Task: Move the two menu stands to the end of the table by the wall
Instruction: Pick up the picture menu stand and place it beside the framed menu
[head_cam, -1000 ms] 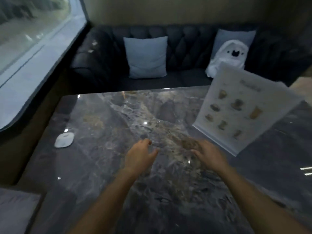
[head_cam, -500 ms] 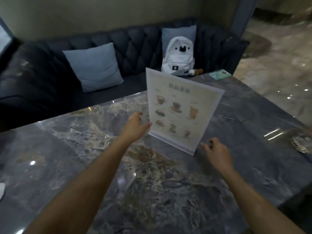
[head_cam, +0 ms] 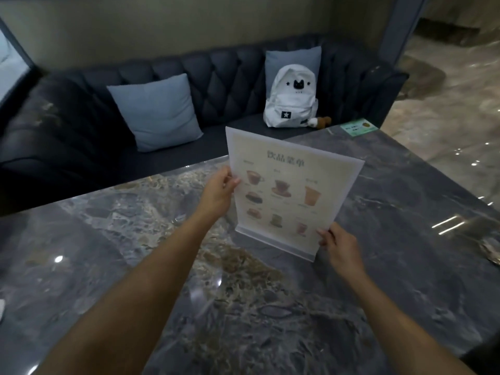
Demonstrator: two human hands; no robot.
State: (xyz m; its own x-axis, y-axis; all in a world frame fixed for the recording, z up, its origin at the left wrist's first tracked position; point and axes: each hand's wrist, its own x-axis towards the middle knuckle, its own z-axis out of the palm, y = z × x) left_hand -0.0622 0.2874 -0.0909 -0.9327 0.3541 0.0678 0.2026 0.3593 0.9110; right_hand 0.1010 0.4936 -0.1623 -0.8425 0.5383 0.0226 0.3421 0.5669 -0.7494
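A clear acrylic menu stand [head_cam: 290, 190] with a cream drinks sheet stands upright on the dark marble table [head_cam: 189, 293], near the middle. My left hand [head_cam: 220, 190] grips its left edge about halfway up. My right hand [head_cam: 339, 246] holds its lower right corner by the base. Only one menu stand is in view.
A dark tufted sofa [head_cam: 81, 131] runs along the far side of the table, with two blue cushions [head_cam: 159, 112] and a white backpack [head_cam: 290, 98]. A green card [head_cam: 358, 127] lies at the table's far right corner. A shiny object [head_cam: 491, 251] sits at the right edge.
Both hands have moved from just beside the menu stand onto it, the left closing on its left edge and the right on its lower right corner. The view has drawn closer.
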